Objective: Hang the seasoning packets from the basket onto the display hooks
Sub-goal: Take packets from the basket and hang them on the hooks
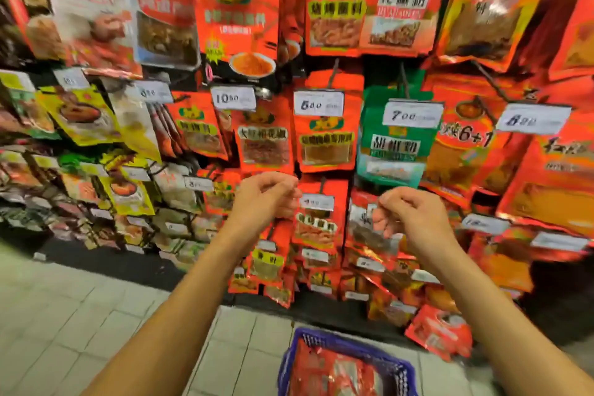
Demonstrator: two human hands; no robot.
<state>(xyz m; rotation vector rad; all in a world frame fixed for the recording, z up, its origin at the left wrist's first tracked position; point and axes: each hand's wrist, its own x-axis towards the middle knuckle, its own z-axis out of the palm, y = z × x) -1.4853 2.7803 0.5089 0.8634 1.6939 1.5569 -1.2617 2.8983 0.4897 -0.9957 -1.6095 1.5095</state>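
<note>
1. The landmark is the price tag reading 4-something (pixel 316 202), which hangs on a hook in the lower middle of the display wall (pixel 321 74); both hands are raised on either side of it
2. The left hand (pixel 266 196) is just left of that tag, with its fingers curled inward and the fingertips close to the tag's edge; nothing can be made out between them, so it looks to hold nothing, though the blur leaves a thin hook hard to rule out
3. The right hand (pixel 408 215) is to the right of the tag, in front of a red packet (pixel 363 222) hanging there; its fingers are curled too, and whether they pinch that packet's top edge or merely hover before it cannot be told
4. The blue basket (pixel 289 363) stands on the tiled floor (pixel 80 315), well below the tag, and red seasoning packets (pixel 328 373) lie in it waiting to be hung
5. Judged from this, the step in hand sits between packets: either seating one on a hook near the tag or tidying the row there
6. The next move likely calls for a reach down to the basket, taking one packet by its top, and then lining up its hang hole with the matching hook
</note>
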